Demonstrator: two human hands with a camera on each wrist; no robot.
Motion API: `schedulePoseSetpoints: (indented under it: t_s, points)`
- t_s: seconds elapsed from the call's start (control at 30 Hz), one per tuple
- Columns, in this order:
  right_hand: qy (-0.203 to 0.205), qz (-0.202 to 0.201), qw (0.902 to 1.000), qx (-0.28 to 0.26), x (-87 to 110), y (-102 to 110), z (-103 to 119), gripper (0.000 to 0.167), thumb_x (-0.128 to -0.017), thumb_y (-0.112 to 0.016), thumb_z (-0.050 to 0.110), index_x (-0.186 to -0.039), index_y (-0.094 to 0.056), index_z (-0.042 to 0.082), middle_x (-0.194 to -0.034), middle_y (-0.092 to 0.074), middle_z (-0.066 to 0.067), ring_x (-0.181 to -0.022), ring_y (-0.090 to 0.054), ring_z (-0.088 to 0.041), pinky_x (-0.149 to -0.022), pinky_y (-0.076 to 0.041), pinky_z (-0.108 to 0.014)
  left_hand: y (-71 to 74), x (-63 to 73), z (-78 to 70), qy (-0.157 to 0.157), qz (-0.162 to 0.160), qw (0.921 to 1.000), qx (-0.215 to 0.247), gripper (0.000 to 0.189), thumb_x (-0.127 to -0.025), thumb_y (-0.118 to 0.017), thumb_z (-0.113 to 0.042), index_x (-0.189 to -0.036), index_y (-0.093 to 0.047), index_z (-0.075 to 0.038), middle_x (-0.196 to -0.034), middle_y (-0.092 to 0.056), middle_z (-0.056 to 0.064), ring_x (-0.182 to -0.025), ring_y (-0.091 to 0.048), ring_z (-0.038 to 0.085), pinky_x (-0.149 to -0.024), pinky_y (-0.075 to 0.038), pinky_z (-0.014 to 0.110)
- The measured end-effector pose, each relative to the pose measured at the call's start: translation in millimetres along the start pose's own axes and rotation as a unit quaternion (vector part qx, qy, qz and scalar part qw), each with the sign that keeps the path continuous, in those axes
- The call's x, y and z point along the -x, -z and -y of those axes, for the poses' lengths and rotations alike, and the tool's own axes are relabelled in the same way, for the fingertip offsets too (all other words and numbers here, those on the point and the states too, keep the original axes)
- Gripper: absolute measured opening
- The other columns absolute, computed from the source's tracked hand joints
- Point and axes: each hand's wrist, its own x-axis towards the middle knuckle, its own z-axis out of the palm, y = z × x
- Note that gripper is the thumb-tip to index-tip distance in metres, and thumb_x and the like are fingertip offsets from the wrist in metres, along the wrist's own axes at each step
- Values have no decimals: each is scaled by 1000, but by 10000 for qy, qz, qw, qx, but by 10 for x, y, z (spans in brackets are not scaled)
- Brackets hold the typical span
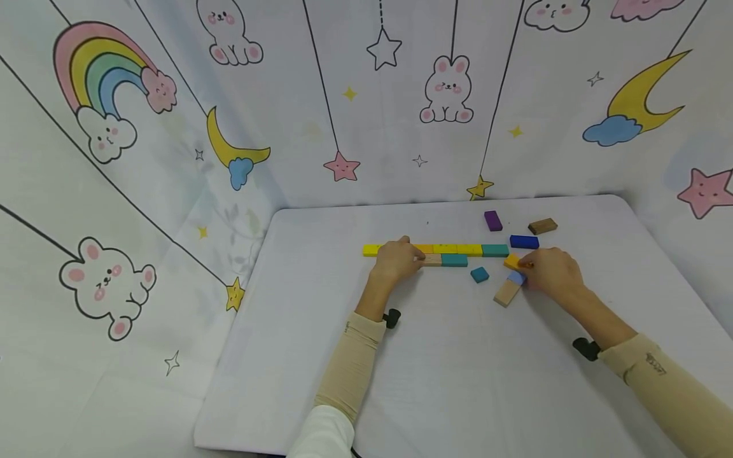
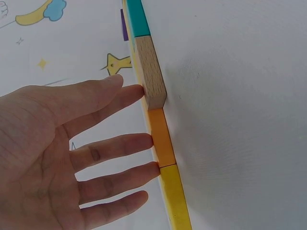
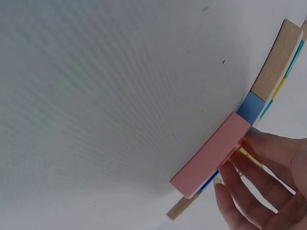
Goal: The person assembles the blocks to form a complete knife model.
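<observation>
A back row of yellow, orange and teal blocks (image 1: 495, 250) runs along the table. In front of it lie a wooden block (image 1: 432, 260) and a second teal block (image 1: 455, 260), end to end. My left hand (image 1: 399, 259) reaches over these rows; its outstretched fingertips touch the blocks' side near the wooden block in the left wrist view. My right hand (image 1: 553, 271) pinches an orange block (image 1: 511, 261) between thumb and fingers. Close by are a light blue block (image 1: 516, 278), a plain wooden block (image 1: 506, 293) and a pink block (image 3: 211, 155), which the right hand hides in the head view.
A small teal block (image 1: 480, 275) lies between the rows and the right hand. Farther back are a purple block (image 1: 493, 221), a dark blue block (image 1: 523, 242) and a brown block (image 1: 543, 226). A printed cloth wall borders the white table (image 1: 446, 369).
</observation>
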Motion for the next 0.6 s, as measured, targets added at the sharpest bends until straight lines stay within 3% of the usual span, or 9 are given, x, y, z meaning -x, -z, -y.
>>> schedulePoseSetpoints:
  t_s: [0.33,0.6]
  points:
    - [390,-90,9990,180,17,3,40,25,-90,-79,6,-114,-78,0,-110,-73,-27,-82,-64,-33,-73,-58,-50,10,-2,-2,-2,54,10000,-30,31,-104,-64,-45,-132,-74,-35,-136,-62,4,-101,-66,23,-87,-58,37]
    - [717,-315,9966,259,-13,-57,56,22,-92,-78,8,-113,-79,2,-106,-76,-20,-80,-65,-30,-73,-59,-48,2,-7,-2,17,45,10000,-20,31,-104,-63,-44,-132,-74,-35,-138,-61,4,-105,-67,25,-88,-58,38]
